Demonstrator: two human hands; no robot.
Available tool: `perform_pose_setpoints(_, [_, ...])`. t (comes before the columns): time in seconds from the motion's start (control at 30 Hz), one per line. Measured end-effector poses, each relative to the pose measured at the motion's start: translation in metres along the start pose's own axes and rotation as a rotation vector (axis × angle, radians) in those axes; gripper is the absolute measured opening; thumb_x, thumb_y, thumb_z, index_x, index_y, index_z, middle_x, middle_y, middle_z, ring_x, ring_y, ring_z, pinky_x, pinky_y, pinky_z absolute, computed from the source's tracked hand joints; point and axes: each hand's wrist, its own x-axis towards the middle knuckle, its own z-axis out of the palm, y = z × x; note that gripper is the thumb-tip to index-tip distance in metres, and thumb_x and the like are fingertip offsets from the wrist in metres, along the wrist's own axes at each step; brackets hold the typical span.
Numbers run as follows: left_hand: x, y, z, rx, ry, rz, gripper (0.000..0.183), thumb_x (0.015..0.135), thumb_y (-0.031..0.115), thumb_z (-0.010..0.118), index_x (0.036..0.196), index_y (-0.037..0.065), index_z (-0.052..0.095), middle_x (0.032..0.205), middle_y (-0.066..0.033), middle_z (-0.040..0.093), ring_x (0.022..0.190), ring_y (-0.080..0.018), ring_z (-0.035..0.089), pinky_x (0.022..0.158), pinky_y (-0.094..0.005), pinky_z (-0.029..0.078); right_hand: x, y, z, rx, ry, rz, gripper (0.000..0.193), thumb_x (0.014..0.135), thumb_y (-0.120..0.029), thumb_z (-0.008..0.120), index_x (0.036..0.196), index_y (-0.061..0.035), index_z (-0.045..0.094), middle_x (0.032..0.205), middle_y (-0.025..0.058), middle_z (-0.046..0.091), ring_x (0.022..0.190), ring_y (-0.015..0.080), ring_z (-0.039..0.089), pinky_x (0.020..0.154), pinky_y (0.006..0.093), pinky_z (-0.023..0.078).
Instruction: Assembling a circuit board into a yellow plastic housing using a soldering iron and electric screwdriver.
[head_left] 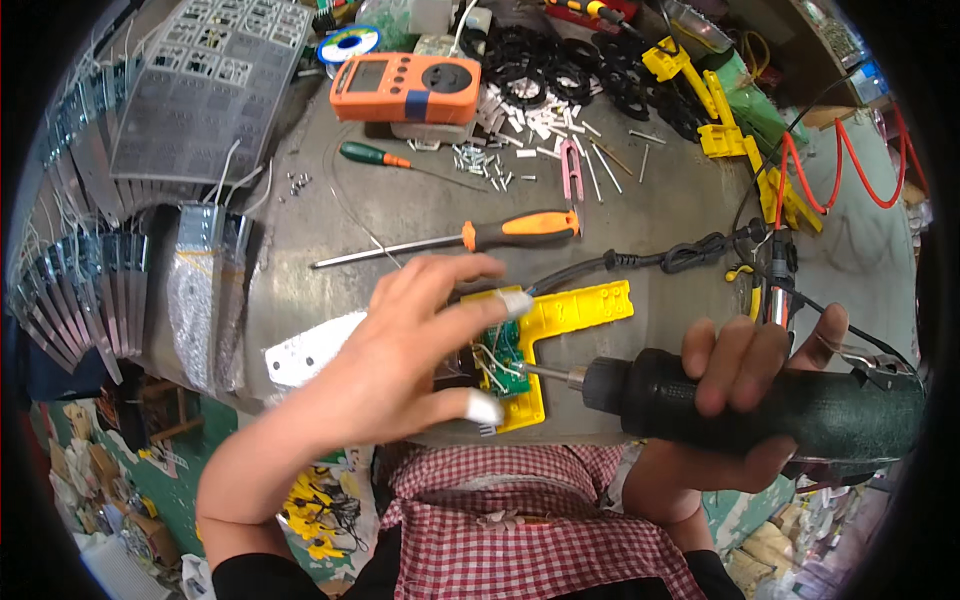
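My left hand, with white covers on the thumb and a fingertip, grips a yellow plastic housing at the near edge of the table. Inside the housing lies a green circuit board with pale wires; my fingers hide part of it. A dark electric screwdriver lies level in my right hand, fingers wrapped around its body. Its bit points left and reaches the board's right edge; whether it sits on a screw I cannot tell. A black cord runs from the housing toward the right.
Beyond the housing lie an orange-handled screwdriver, a smaller green-handled one and loose screws. An orange meter stands farther back, near black rings. Metal strips fan out at left. A red coiled hose hangs at right.
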Motion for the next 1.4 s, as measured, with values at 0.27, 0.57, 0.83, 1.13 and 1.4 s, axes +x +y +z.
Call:
perform_pose_setpoints(0.27, [0.0, -0.009, 0.008, 0.319, -0.16, 0.047, 0.065, 0.056, 0.008, 0.078, 0.117, 0.006, 0.053, 0.13, -0.0158, 0.046, 0.119, -0.0347, 0.046, 0.096, -0.0438, 0.041, -0.006, 0.017, -0.021, -0.119, -0.324, -0.004, 0.06, 0.093, -0.03, 0.057, 0.139, -0.01, 0.025, 0.071, 0.0073, 0.059, 0.068, 0.0232, 0.063, 0.067, 0.0432, 0.05])
perform_pose_setpoints(0.57, [-0.006, -0.018, 0.023, 0.289, -0.076, 0.04, 0.062, 0.055, 0.007, 0.078, 0.113, 0.006, 0.054, 0.126, -0.0155, 0.048, 0.107, -0.0329, 0.051, 0.089, -0.0411, 0.044, -0.018, 0.03, -0.017, -0.033, -0.313, 0.065, 0.091, 0.078, -0.032, 0.077, 0.146, -0.0127, 0.02, 0.084, 0.0087, 0.064, 0.072, 0.0243, 0.064, 0.071, 0.0422, 0.051])
perform_pose_setpoints(0.83, [-0.005, -0.018, 0.025, 0.353, -0.079, 0.052, 0.059, 0.052, 0.009, 0.077, 0.107, 0.005, 0.057, 0.119, -0.0153, 0.05, 0.101, -0.031, 0.052, 0.087, -0.0397, 0.045, -0.004, 0.036, -0.032, -0.143, -0.674, -0.022, 0.093, 0.077, -0.031, 0.078, 0.147, -0.0154, 0.019, 0.09, 0.0135, 0.064, 0.074, 0.0263, 0.064, 0.071, 0.0436, 0.051])
perform_pose_setpoints(1.13, [-0.004, -0.02, 0.027, 0.373, -0.083, 0.059, 0.045, 0.058, 0.01, 0.071, 0.099, 0.004, 0.057, 0.114, -0.016, 0.052, 0.096, -0.0309, 0.052, 0.084, -0.0395, 0.046, -0.004, 0.042, -0.009, -0.188, -0.647, 0.074, 0.075, 0.082, -0.045, 0.07, 0.141, -0.0187, 0.03, 0.08, 0.0012, 0.054, 0.071, 0.0157, 0.055, 0.07, 0.0356, 0.043])
perform_pose_setpoints(1.4, [-0.008, -0.025, 0.028, 0.397, -0.032, 0.121, 0.04, 0.062, 0.013, 0.07, 0.1, 0.004, 0.057, 0.117, -0.0156, 0.052, 0.097, -0.0295, 0.052, 0.083, -0.0393, 0.045, 0.001, 0.042, -0.009, -0.058, -0.675, 0.107, 0.074, 0.085, -0.04, 0.067, 0.143, -0.0157, 0.028, 0.075, 0.0038, 0.057, 0.063, 0.0194, 0.057, 0.065, 0.0379, 0.045])
